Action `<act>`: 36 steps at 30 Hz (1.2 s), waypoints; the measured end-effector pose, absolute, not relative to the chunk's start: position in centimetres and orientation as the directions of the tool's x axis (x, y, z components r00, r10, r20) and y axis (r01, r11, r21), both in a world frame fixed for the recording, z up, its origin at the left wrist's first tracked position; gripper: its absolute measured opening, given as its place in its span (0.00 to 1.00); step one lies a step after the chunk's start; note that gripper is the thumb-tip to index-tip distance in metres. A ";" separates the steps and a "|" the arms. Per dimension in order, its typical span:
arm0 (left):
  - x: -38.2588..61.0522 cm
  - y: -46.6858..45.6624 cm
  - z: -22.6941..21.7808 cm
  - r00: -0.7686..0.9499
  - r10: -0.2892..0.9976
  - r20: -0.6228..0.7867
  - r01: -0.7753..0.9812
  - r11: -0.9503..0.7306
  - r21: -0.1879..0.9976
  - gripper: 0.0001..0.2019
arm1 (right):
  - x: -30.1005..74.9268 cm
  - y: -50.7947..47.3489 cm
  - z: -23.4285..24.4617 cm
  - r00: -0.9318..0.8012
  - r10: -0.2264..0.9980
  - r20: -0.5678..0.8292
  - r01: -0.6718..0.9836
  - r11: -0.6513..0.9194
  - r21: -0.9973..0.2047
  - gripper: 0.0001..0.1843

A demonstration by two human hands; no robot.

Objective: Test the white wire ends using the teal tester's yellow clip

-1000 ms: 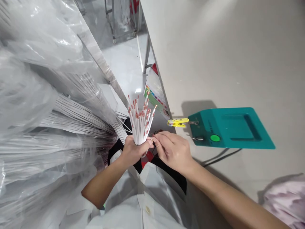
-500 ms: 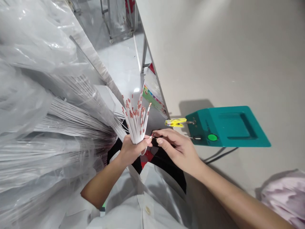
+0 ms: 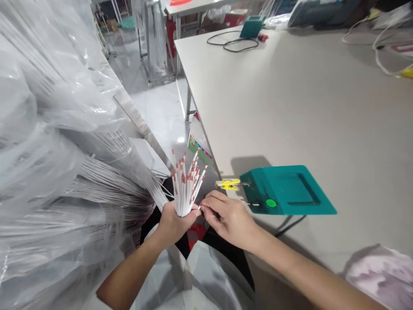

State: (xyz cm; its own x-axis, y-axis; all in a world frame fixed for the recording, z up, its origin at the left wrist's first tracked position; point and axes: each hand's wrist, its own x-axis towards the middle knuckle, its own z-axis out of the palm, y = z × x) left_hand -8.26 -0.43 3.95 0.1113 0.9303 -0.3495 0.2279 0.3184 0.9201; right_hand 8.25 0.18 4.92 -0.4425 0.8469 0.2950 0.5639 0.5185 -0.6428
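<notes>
I see my left hand [image 3: 174, 221] at about 6 o'clock in the view, closed round the base of a bundle of white wires [image 3: 186, 183] whose red tips fan upward. My right hand [image 3: 227, 219] sits just beside it at 3 o'clock, its fingers [image 3: 206, 206] pinched on a single strand [image 3: 199, 208] at the bundle's base. Further toward 3 o'clock, a teal box [image 3: 290, 189] with a green button [image 3: 271, 203] rests on the counter [image 3: 290, 107], with a yellow clip [image 3: 228, 184] at its near edge. Plastic-wrapped wire bundles [image 3: 64, 172] fill the 9 o'clock side.
</notes>
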 end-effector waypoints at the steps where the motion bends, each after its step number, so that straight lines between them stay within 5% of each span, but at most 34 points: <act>1: -8.3 -0.5 3.8 0.109 0.937 -0.332 0.248 0.298 0.922 0.04 | 8.3 0.3 5.2 -0.426 0.874 0.232 0.521 0.447 -0.727 0.10; 5: -8.8 -0.7 3.6 0.181 0.959 -0.219 0.281 0.163 0.946 0.03 | 8.3 0.5 5.4 -0.407 0.878 -0.251 0.162 -0.201 -0.966 0.09; 8: -9.2 -0.8 4.0 0.266 0.958 -0.104 0.253 0.035 0.967 0.03 | 8.2 0.1 5.0 -0.535 0.641 -0.550 -0.144 -0.711 -0.688 0.11; 10: -9.3 -0.9 4.2 0.313 0.947 -0.080 0.242 0.002 0.970 0.03 | 8.2 -0.3 4.6 -0.599 0.537 -0.594 -0.235 -0.827 -0.510 0.11; 12: -9.1 -1.0 4.2 0.335 0.937 -0.099 0.236 0.018 0.972 0.02 | 8.3 -0.6 4.2 -0.626 0.508 -0.592 -0.261 -0.852 -0.455 0.11; 14: -8.7 -1.1 4.0 0.297 0.942 -0.157 0.217 0.093 0.972 0.02 | 8.5 -0.8 4.0 -0.570 0.566 -0.596 -0.269 -0.814 -0.515 0.12; 16: -8.4 -1.1 3.8 0.211 0.946 -0.248 0.174 0.213 0.961 0.04 | 8.7 -1.1 4.0 -0.400 0.717 -0.571 -0.223 -0.680 -0.698 0.13; 19: -8.1 -0.8 4.0 0.143 0.929 -0.340 0.121 0.325 0.938 0.07 | 8.9 -1.7 4.0 -0.182 0.957 -0.227 0.129 -0.206 -0.970 0.13; 21: -8.1 -0.6 4.2 0.157 0.926 -0.345 0.119 0.329 0.937 0.07 | 9.1 -2.0 4.1 -0.226 0.967 0.118 0.408 0.204 -0.890 0.11; 24: -8.0 -0.5 4.4 0.203 0.912 -0.355 0.157 0.328 0.932 0.06 | 9.2 -1.9 4.0 -0.381 0.800 0.463 0.627 0.592 -0.506 0.09; 27: -7.9 -0.8 4.0 0.222 0.903 -0.368 0.215 0.322 0.922 0.06 | 9.1 -1.4 4.0 -0.476 0.731 0.489 0.665 0.663 -0.344 0.09; 31: -7.4 -1.2 3.5 0.205 0.899 -0.386 0.262 0.330 0.907 0.06 | 9.2 -1.2 4.8 -0.419 0.901 0.110 0.678 0.391 -0.623 0.14; 33: -7.0 -1.1 3.4 0.185 0.891 -0.416 0.242 0.369 0.898 0.07 | 9.8 -1.1 5.6 -0.411 0.911 -0.023 0.707 0.302 -0.639 0.15; 36: -6.2 -0.2 3.5 0.153 0.879 -0.451 0.158 0.429 0.889 0.14 | 11.6 -0.6 6.8 -0.398 0.897 0.192 0.801 0.441 -0.405 0.11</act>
